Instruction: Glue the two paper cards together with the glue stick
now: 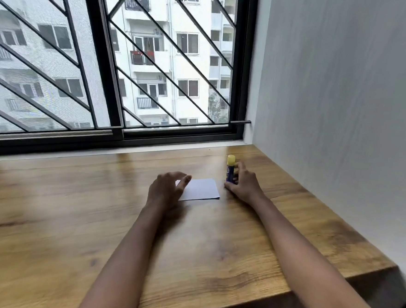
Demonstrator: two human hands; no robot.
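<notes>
A white paper card [203, 189] lies flat on the wooden table [81, 210]; only one card surface shows, and I cannot tell whether a second lies under it. My left hand [166, 191] hovers over the card's left edge with fingers spread and curled, covering that edge. A blue glue stick with a yellow cap [230, 168] stands upright just right of the card. My right hand [243, 183] wraps its fingers around the stick's lower body, the cap still on.
A grey wall [337, 96] runs along the table's right side. A barred window with a black frame [111, 88] stands behind the table's far edge. The table's front right corner [395, 266] drops off near me.
</notes>
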